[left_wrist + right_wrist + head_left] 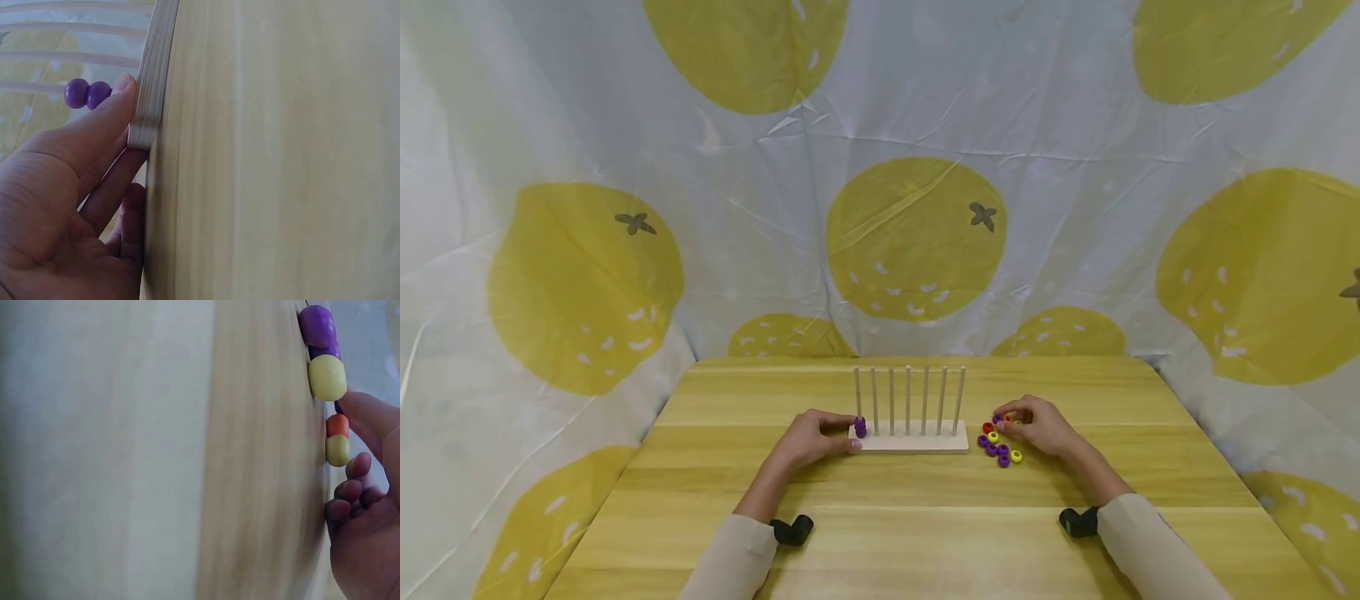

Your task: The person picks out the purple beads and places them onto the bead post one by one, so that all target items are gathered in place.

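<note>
A pale wooden peg stand (910,443) with a row of several upright pegs sits on the table. Purple beads (76,94) are stacked on its leftmost peg, low down. My left hand (808,437) grips the left end of the base, thumb on the front edge and fingers around the end. To the right of the stand, my right hand (1037,423) has its thumb and index finger around a purple bead (997,419) at table height. Loose beads lie beside it: a red bead (987,427), a yellow bead (1016,457) and several purple ones. An orange bead (337,425) shows near the right fingers.
The wooden table (925,533) reaches back to a hanging cloth (917,242) printed with yellow fruit. Black wrist devices (793,531) sit at both sleeve cuffs. The loose beads are clustered close to the stand's right end.
</note>
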Motion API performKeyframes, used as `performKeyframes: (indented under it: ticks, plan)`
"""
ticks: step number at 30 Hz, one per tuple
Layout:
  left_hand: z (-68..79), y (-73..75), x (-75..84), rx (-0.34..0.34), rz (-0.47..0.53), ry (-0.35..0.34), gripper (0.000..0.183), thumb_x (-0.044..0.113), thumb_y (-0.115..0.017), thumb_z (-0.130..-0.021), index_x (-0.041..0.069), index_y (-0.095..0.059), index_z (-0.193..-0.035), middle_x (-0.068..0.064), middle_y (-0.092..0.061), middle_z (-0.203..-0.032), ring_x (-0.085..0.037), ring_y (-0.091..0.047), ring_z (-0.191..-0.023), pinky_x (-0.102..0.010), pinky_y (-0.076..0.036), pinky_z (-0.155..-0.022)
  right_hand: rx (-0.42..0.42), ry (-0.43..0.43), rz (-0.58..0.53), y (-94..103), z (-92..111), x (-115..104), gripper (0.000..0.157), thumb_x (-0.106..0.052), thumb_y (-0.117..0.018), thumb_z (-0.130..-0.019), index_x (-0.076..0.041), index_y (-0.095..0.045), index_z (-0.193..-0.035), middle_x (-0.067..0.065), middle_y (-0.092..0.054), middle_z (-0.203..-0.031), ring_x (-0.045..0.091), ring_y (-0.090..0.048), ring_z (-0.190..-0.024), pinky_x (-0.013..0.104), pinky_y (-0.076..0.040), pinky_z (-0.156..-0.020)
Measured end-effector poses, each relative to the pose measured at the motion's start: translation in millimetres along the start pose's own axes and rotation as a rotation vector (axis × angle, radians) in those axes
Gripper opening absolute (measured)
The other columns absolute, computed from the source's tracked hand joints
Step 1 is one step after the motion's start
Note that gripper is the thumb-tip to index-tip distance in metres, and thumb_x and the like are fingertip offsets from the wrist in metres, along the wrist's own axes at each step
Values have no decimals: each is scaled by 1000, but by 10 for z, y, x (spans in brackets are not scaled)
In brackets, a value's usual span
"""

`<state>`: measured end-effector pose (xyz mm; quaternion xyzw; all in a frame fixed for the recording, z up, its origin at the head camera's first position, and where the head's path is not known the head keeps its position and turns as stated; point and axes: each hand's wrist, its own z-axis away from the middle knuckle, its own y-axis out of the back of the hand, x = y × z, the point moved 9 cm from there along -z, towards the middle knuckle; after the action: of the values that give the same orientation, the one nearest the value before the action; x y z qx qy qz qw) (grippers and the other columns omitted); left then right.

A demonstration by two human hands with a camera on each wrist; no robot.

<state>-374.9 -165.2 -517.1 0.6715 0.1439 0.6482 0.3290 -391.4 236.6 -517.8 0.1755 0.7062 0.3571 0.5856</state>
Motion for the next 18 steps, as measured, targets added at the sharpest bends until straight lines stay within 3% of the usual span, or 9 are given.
performKeyframes:
  ticks: [11,18]
  plan:
    - [-1,-5,-8,0,9,-6,47,44,-89,-80,28,-77,-123,-3,-72,-131,-34,-60,-132,-54,-48,-110,24,-34,-21,147,69,-80,25,-27,-75,-96,-13,-78,-117,3,-54,-86,18,-46,-79,27,-38,-64]
    - [13,4,13,5,17,-3,46,42,-89,-81,29,-78,-123,-3,-72,-131,-34,-60,-132,-54,-48,-109,41,21,8,282,53,-240,26,-30,-72,-98,-14,-77,-118,2,-49,-83,15,-42,-73,27,-34,-58]
